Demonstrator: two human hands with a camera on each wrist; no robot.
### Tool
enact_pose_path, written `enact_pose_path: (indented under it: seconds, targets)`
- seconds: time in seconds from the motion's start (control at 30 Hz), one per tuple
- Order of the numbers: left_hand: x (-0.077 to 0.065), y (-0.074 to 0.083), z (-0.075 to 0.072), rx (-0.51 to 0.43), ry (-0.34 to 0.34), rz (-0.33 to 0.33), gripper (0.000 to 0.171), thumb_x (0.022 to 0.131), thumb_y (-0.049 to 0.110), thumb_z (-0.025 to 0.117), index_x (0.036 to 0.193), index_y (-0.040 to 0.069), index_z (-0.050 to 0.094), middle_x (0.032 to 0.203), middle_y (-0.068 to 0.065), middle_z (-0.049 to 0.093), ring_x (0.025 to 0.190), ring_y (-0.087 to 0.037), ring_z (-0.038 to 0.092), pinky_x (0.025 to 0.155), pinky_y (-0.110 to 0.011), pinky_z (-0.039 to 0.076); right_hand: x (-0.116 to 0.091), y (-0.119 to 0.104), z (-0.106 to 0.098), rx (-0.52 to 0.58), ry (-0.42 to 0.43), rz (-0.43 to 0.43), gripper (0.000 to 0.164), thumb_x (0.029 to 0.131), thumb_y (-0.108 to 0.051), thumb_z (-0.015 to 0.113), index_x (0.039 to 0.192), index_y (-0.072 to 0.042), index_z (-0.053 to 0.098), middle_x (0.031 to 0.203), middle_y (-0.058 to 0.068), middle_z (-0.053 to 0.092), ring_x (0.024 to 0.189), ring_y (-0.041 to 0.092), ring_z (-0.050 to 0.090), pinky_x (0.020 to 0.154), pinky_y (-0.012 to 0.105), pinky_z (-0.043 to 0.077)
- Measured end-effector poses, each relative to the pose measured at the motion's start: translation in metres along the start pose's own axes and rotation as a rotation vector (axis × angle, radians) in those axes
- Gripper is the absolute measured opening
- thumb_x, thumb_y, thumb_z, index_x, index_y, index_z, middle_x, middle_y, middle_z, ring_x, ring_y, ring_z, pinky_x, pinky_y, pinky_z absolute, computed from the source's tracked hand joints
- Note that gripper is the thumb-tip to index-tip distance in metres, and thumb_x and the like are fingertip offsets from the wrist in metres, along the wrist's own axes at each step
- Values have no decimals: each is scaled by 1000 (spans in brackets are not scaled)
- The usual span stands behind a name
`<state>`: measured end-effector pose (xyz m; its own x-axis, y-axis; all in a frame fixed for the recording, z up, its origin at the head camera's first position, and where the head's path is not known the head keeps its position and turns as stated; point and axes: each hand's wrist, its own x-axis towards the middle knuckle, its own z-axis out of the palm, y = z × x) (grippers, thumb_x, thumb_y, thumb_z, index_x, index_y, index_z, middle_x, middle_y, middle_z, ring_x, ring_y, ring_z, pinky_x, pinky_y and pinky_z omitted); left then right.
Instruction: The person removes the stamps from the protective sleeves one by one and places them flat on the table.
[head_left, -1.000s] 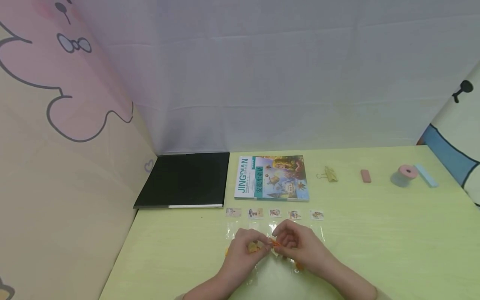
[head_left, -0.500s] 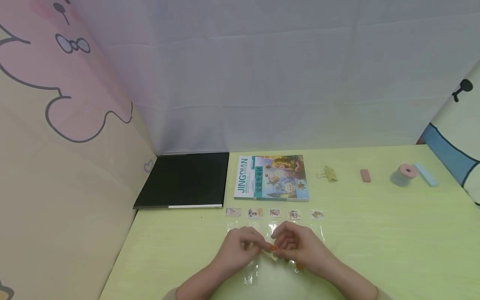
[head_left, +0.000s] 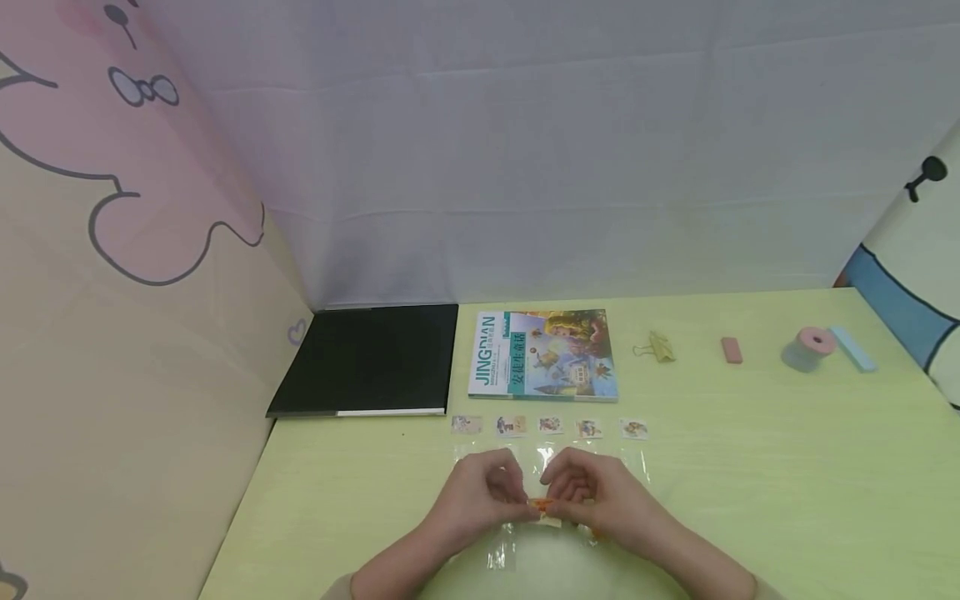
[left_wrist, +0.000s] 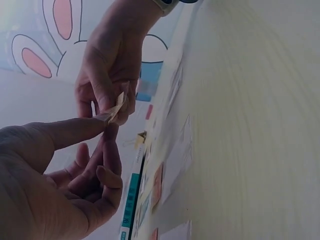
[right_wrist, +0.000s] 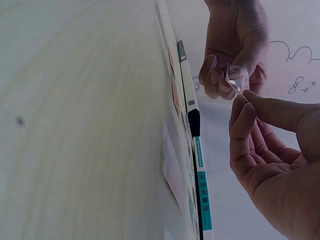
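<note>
Both hands meet over the near part of the table, holding a small clear plastic bag (right_wrist: pixel 237 77) with an orange-and-cream piece (head_left: pixel 544 505) at it. My left hand (head_left: pixel 480 496) pinches its left side between thumb and finger. From the right, my right hand (head_left: pixel 603 496) pinches the other side. In the left wrist view the piece shows as a thin cream edge (left_wrist: pixel 119 107) between the fingertips. Whether the piece lies fully inside the plastic cannot be told. Other clear plastic bags (head_left: pixel 501 550) lie on the table under and around the hands, partly hidden.
Several small picture cards (head_left: pixel 551 426) form a row beyond the hands. Behind them lie a black folder (head_left: pixel 375 358) and a book (head_left: pixel 543 354). Further right are a binder clip (head_left: pixel 660 347), a pink eraser (head_left: pixel 732 350), a pink-topped roll (head_left: pixel 808 348) and a light-blue bar (head_left: pixel 852 348).
My left fingers have shifted their pinch on the small bag, the forefinger lifting away from the right hand. The orange-and-cream piece has come down slightly and now faces upward more. The right hand barely moved.
</note>
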<state>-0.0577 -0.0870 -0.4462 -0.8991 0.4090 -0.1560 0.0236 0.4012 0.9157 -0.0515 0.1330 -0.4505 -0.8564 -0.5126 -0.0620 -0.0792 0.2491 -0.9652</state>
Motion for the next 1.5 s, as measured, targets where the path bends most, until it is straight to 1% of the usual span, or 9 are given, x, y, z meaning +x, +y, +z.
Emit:
enact_pose_path:
  seconds: [0.17,0.3,0.43,0.67,0.8,0.93,1.1,1.3,1.5]
  targets:
    - [2,-3,3,21,-24,29,20,68,27,83,75,18,67,66,9,67,59,-6,62,57,-22,49,-1,-1,2,-1,-8,-8,27,79,-19,73,101,-10,60,85,1,67,75,16,66,66,29,54]
    - [3,-5,3,64,-26,29,14,70,26,81,71,21,68,65,11,66,59,-4,60,56,-22,48,-3,-2,1,-24,-1,16,25,79,-21,73,99,-11,61,81,1,67,68,18,65,59,28,53]
    - [3,-4,2,92,-17,17,11,71,20,80,72,21,69,64,13,66,59,-3,61,56,-22,47,-4,-2,0,-100,23,30,23,79,-22,73,98,-16,62,74,-3,65,61,12,61,53,26,50]
    - [5,-6,-4,119,75,-8,9,73,16,78,74,20,70,65,11,66,59,-6,60,58,-23,47,-8,3,-8,-219,89,27,18,81,-12,71,93,-22,61,73,-7,63,60,7,56,56,23,48]
    - [8,-10,-4,133,93,-40,4,78,20,74,76,21,71,68,11,66,61,-6,58,60,-23,46,-13,4,-10,-248,70,8,9,81,-15,71,85,-21,66,75,-9,64,64,4,56,58,23,48]
    - [14,-11,0,189,83,-42,5,81,27,72,76,24,71,67,13,65,60,-3,54,59,-22,44,-22,0,-6,-260,15,-29,11,80,-21,72,91,-20,70,78,-12,65,65,1,54,58,21,46]
    - [20,-8,7,263,73,-25,5,80,26,73,76,23,72,63,11,64,53,-3,50,51,-22,39,-35,-5,1,-318,-57,-103,23,80,-12,70,103,-16,69,89,-10,66,72,0,54,63,20,46]
    - [26,-9,16,413,73,-14,10,74,25,77,70,28,68,64,19,59,59,-2,48,55,-22,39,-42,-1,12,-634,-61,-274,32,73,-1,67,103,-12,71,93,-9,65,84,4,58,73,23,48]
    - [27,-11,24,532,117,-6,18,69,29,80,65,32,62,60,20,54,70,-7,45,63,-24,35,-42,8,18,-812,-42,-501,27,71,-4,70,93,-19,70,82,-12,55,77,2,45,65,9,35]
